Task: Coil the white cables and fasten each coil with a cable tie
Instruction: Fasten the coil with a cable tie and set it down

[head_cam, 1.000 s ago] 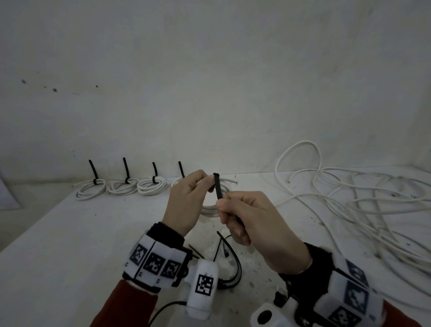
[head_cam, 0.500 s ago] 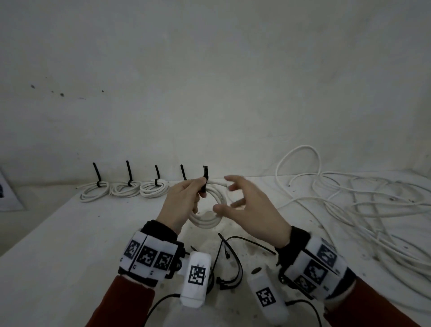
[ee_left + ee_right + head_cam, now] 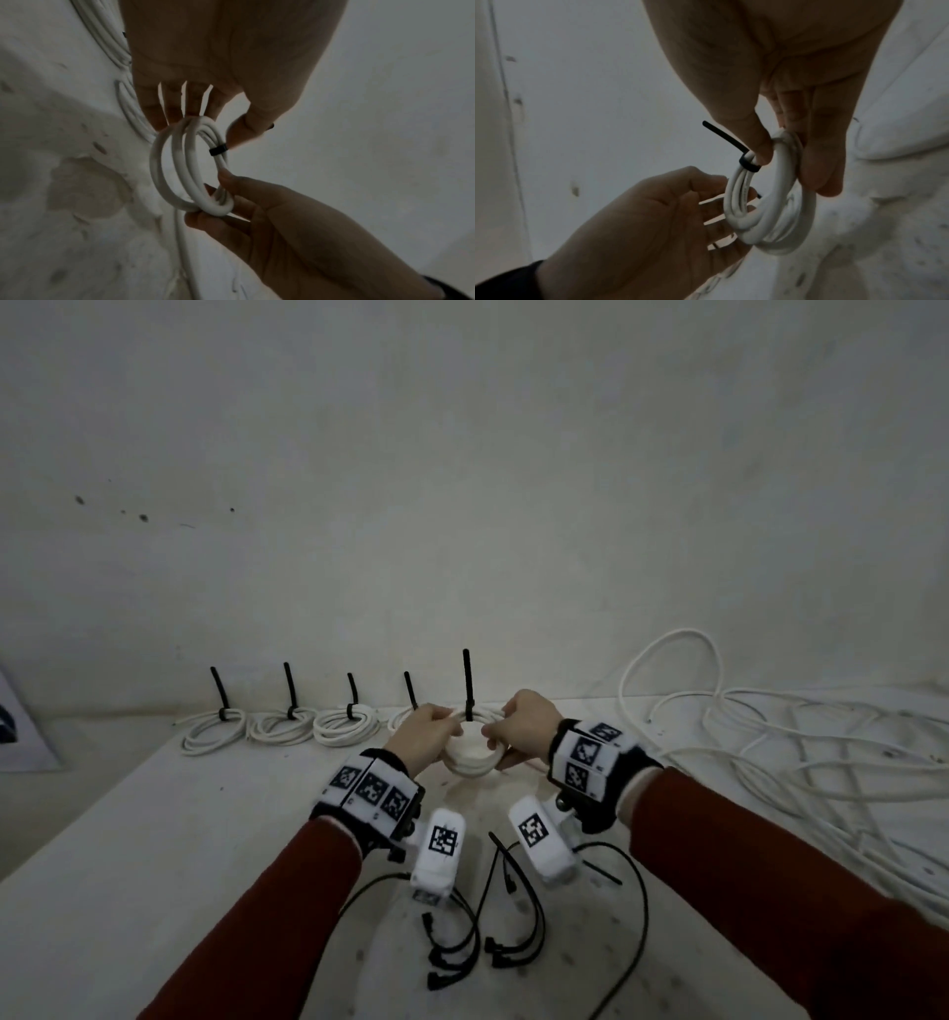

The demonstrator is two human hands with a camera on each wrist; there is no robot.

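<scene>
A small white cable coil (image 3: 470, 759) is held just above the table between both hands. A black cable tie (image 3: 466, 683) is cinched around its far side, with the tail standing straight up. My left hand (image 3: 440, 730) pinches the coil's left side, thumb close to the tie band (image 3: 218, 151). My right hand (image 3: 494, 732) grips the right side, thumb beside the tie (image 3: 749, 164) and fingers (image 3: 821, 162) behind the loops. In the wrist views the coil (image 3: 190, 168) (image 3: 770, 205) shows several turns, slightly spread at the near side.
Several tied coils (image 3: 285, 729) lie in a row against the wall at the back left. A tangle of loose white cables (image 3: 770, 752) covers the table's right side. Loose black cable ties (image 3: 513, 934) lie near my wrists. The table edge (image 3: 77, 834) runs along the left.
My right hand let go of the tie's tail and took hold of the coil's right side. Both hands carried the coil away from me toward the row, tail now pointing up.
</scene>
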